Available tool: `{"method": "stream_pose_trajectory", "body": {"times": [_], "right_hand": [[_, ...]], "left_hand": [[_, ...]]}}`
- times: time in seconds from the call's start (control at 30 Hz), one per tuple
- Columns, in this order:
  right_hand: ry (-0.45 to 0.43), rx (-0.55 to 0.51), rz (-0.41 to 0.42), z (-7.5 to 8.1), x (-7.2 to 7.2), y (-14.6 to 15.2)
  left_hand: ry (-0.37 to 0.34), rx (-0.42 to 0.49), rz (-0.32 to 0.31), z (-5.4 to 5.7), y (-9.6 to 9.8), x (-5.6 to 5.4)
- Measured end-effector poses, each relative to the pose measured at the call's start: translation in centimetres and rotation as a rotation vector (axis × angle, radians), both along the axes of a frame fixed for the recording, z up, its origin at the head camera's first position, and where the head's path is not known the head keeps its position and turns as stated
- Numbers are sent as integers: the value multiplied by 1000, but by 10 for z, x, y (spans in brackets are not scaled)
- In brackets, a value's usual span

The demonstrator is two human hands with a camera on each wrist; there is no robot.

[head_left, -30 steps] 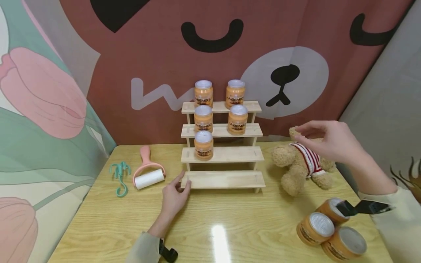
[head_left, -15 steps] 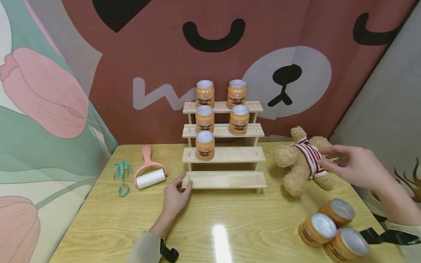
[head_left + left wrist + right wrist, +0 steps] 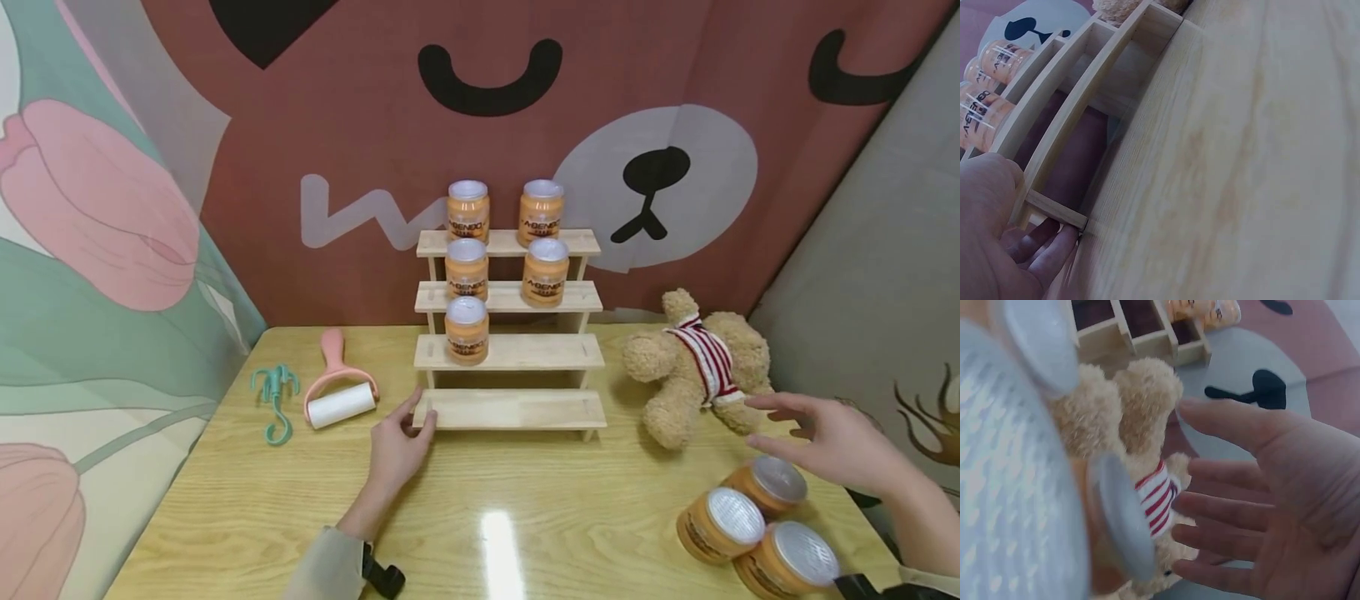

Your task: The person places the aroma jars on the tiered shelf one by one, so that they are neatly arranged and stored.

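My left hand (image 3: pixel 399 450) grips the left end of the lowest step of a four-tier wooden display stand (image 3: pixel 517 409). In the left wrist view its thumb lies on the board and its fingers curl round the end piece (image 3: pixel 1057 208). My right hand (image 3: pixel 836 443) hovers with spread fingers, holding nothing, just behind and right of three orange jars with silvery lids: a front-left jar (image 3: pixel 720 525), a back jar (image 3: pixel 765 485) and a front-right jar (image 3: pixel 787 560). In the right wrist view one jar lid (image 3: pixel 1124 515) appears beside the fingers, apart from them.
Several similar jars stand on the upper tiers, including a single jar (image 3: pixel 467 332) on the third. A teddy bear (image 3: pixel 693 367) in a striped shirt lies right of the stand. To the left lie a pink-handled lint roller (image 3: pixel 341 406) and a green hook (image 3: pixel 277 404).
My right hand has moved right and down, from over the teddy bear to beside the three jars. My left hand keeps its grip on the stand.
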State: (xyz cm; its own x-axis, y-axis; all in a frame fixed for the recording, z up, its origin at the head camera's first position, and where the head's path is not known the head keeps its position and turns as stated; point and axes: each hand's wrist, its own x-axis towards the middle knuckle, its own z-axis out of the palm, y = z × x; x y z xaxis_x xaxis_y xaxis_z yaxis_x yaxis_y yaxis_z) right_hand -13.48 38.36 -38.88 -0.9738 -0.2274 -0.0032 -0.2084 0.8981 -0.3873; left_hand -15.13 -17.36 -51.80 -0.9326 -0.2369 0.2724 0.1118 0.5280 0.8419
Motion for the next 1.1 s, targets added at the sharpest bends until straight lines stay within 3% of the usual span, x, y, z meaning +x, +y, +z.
{"method": "stream_pose_trajectory", "body": {"times": [0.3,0.57,0.8,0.97,1.1], "right_hand": [[-187,7,147,-21,5,23],[-229,-29,274,-38,7,41],[-263,-55,255,-38,11,41],[-210,-41,213,-27,12,33],[-54,-32,158,-14,9,22]], "left_hand": [[-10,3,3,1,0,0],[-11,-5,10,0,1,0],[-17,-6,12,-1,1,1],[-9,-11,18,-2,1,0],[-6,-6,16,-1,1,0]]}}
